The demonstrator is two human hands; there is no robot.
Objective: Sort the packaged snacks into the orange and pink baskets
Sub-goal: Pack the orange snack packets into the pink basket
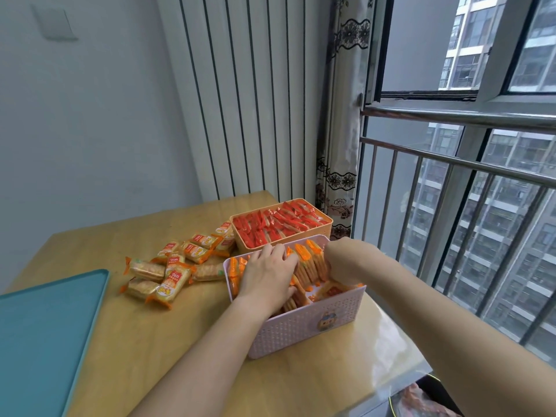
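The pink basket (304, 329) stands at the table's near right, partly filled with orange-wrapped cracker packets (313, 260) set on edge. My left hand (266, 275) reaches into it, fingers and thumb curled round a stack of these packets. My right hand (344, 261) bends down into the basket's right side, touching the upright row; its fingers are hidden behind the wrist. Behind stands the orange basket (240, 239), full of red-wrapped packets (276, 225). Several loose orange packets (171, 272) lie on the table left of the baskets.
A teal tray (45, 335) lies at the left front of the wooden table (144, 350). Right of the table are a window railing (451, 164) and a curtain (340, 176). A white radiator (249, 94) stands behind the table.
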